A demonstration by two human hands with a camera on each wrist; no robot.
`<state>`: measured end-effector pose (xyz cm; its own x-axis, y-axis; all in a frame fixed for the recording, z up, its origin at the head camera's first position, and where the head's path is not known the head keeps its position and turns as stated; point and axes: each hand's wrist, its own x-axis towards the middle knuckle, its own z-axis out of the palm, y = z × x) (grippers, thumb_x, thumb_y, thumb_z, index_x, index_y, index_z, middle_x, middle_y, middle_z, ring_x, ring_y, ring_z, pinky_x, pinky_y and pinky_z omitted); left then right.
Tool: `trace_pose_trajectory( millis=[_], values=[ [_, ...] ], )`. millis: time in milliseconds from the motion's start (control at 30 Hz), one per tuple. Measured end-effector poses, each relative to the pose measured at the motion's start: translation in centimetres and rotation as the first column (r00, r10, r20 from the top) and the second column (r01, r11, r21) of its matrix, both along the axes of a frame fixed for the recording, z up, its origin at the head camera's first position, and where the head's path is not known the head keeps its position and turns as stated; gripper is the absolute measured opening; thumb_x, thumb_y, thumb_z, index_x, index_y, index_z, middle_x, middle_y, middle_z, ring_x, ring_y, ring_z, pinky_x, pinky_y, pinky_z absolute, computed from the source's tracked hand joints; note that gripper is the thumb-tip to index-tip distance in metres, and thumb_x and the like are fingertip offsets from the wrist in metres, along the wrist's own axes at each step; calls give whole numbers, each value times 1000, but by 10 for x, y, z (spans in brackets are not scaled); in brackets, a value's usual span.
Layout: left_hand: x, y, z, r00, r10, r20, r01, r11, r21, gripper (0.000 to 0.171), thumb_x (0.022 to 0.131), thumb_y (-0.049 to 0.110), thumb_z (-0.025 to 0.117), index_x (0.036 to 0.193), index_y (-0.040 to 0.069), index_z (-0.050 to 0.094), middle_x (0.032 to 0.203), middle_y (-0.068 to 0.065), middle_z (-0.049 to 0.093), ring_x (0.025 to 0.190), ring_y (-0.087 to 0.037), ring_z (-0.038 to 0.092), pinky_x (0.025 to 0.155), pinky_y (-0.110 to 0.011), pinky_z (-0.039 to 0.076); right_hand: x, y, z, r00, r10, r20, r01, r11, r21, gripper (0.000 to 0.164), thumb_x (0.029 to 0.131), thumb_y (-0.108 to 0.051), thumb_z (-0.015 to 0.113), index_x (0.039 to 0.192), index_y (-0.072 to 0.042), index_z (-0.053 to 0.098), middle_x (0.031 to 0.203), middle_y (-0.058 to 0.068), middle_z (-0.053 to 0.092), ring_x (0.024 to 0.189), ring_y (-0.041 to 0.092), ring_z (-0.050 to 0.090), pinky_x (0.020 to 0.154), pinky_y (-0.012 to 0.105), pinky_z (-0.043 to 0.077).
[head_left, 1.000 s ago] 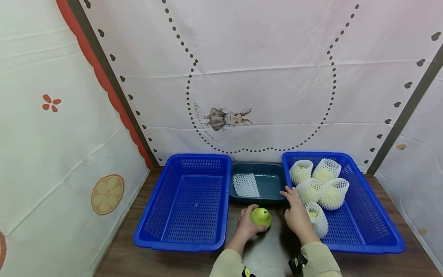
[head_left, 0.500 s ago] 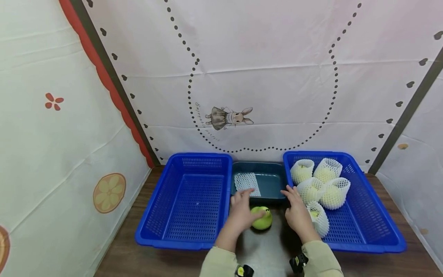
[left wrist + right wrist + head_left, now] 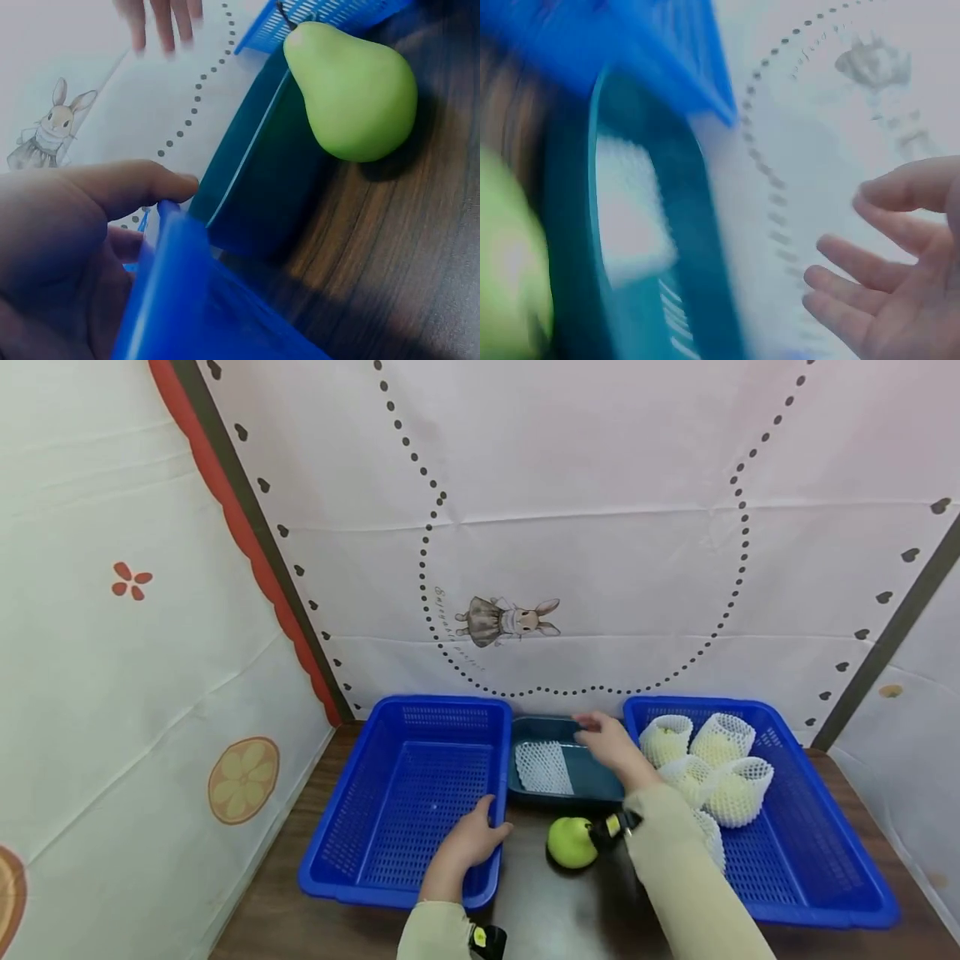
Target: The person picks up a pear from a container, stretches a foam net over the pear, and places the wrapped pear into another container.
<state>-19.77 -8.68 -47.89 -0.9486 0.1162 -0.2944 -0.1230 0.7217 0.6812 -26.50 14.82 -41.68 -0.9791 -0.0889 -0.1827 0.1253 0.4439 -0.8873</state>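
A bare green pear (image 3: 572, 842) sits on the dark wooden table, in front of the teal tray (image 3: 600, 781). In the tray lies a flat white foam net sleeve (image 3: 543, 767). My left hand (image 3: 468, 843) is at the right rim of the left blue basket (image 3: 405, 897); in the left wrist view its thumb reaches across the rim and its other fingers are on the inner side, partly hidden. Above the back of the tray, my right hand (image 3: 606, 743) holds nothing. In the right wrist view its fingers (image 3: 847, 289) are loosely bent.
At the right stands another blue basket (image 3: 840, 860) with several pears in foam nets (image 3: 738, 791). The right forearm passes over its left rim and covers part of one netted pear. A printed cloth (image 3: 600, 568) hangs behind the baskets and tray.
My left hand has let go of the pear and moved left to the basket's rim. My right hand has moved from the right basket's edge to above the tray. The pear stays on the table.
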Motion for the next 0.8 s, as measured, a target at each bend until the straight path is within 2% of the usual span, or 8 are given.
trace_pose_trajectory(
  millis=[67,133,233,367,433,567,700,800],
  values=[
    [1,0,-1,1000,-2,2,2,1000,3,62,89,28,60,140,4,34,127,-25,49,112,-39,49,87,-59,39,-21,-7,-13,983,-74,170,110,971,-211,50,93,-8,46,140,2,32,144,24,29,130,38,30,104,46,28],
    [3,1,-2,1000,-4,11,4,1000,5,62,89,28,60,140,4,35,126,-25,50,110,-39,51,86,-60,39,-39,-10,-37,934,-145,326,249,920,-302,59,90,-10,51,142,4,26,146,27,21,133,41,22,105,48,25],
    [7,5,-4,999,-4,36,4,1000,-1,61,89,27,61,140,5,35,124,-25,50,104,-37,53,83,-59,41,-62,-12,-85,878,-225,423,350,904,-245,67,86,-12,57,141,7,24,147,28,16,131,47,19,103,53,25],
    [9,8,-3,998,5,69,-4,1000,-5,61,88,28,61,139,6,36,121,-23,52,99,-34,55,80,-59,43,-94,-9,-158,867,-230,443,328,931,-159,69,82,-16,64,138,8,31,143,28,24,123,46,33,92,52,39],
    [9,9,-1,997,6,80,-6,1000,-5,61,88,28,61,139,6,36,121,-23,52,98,-34,55,80,-59,43,-96,-12,-168,852,-234,469,351,919,-180,70,81,-13,66,138,7,31,138,29,31,117,44,40,87,48,44],
    [7,8,3,996,4,90,-4,1000,4,60,89,27,60,140,6,34,122,-23,52,98,-35,55,79,-60,43,-72,-31,-131,838,-271,473,396,899,-187,51,82,-2,63,127,10,42,116,25,53,100,32,54,80,40,47],
    [5,2,4,997,-7,71,5,1000,24,61,90,27,60,140,4,33,122,-24,51,100,-36,54,79,-61,42,-49,-40,-84,875,-280,394,349,930,-113,19,81,1,58,98,10,56,77,10,57,71,21,53,63,30,44],
    [2,-3,4,999,-4,52,3,999,37,63,89,28,60,140,4,33,122,-24,52,101,-35,54,80,-59,43,-47,-38,-65,901,-247,358,330,924,-193,25,82,2,56,107,8,56,85,10,58,76,21,54,67,30,47]
  ],
)
